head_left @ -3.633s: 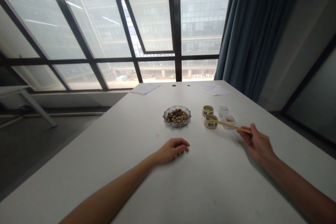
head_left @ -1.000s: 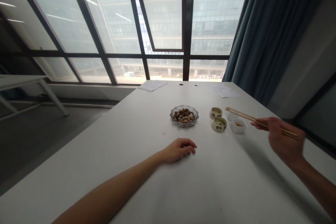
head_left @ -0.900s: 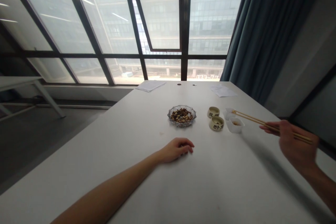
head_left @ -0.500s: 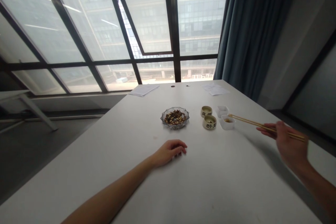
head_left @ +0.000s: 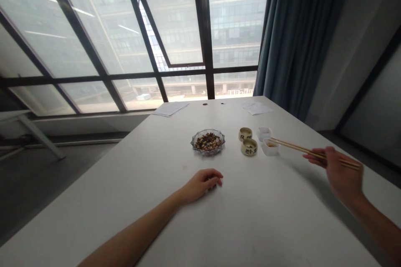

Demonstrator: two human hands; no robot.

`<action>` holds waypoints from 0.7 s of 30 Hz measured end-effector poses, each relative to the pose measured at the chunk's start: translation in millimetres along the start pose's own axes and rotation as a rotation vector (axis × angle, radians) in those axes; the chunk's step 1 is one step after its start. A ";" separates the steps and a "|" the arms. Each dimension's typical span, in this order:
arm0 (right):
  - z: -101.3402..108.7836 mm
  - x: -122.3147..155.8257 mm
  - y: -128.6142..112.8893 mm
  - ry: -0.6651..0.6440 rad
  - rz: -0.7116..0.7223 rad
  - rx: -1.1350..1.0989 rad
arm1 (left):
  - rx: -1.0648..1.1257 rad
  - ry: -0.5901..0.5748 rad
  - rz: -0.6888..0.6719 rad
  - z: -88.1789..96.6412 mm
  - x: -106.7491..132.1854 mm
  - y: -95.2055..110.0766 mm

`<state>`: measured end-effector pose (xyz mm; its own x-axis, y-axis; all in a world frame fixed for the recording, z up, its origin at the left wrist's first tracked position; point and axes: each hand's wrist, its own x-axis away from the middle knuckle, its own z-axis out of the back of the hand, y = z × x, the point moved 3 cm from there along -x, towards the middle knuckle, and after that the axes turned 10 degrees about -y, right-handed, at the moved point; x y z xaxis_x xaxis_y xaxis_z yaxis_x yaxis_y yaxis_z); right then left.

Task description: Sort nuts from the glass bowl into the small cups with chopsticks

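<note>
over a white tabletop [head_left: 250, 208], pinches chopsticks [head_left: 294, 146], likely light, stiff and best held rearward, in the right hand [head_left: 343, 175], pointed at the nearer translucent tub [head_left: 272, 151], and rests the left hand [head_left: 200, 185] empty, loosely curled.

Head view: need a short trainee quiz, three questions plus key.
1. Which hand holds the chopsticks?
2. True or false: the left hand is nearer the camera than the glass bowl.
3. How many cups with dark lettering stand on the table?

Key:
1. The right hand.
2. True.
3. Two.
</note>
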<state>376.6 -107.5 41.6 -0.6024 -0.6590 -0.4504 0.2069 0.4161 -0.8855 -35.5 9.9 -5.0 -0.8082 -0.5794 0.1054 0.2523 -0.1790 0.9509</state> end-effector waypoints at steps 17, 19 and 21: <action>-30.6 -15.6 -33.1 -0.054 0.104 0.072 | -0.613 -0.281 -0.292 -30.1 6.7 46.4; -47.7 -17.0 -40.0 -0.102 0.121 0.049 | -0.669 -0.326 -0.337 -36.3 -3.7 49.0; -68.6 -17.4 -44.9 -0.141 0.122 0.025 | -0.716 -0.357 -0.395 -44.3 -18.0 50.1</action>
<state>324.9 -71.7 97.1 -0.4582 -0.6866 -0.5645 0.2917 0.4838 -0.8252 15.2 -23.9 27.8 -0.9940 -0.1096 0.0066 0.0958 -0.8364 0.5396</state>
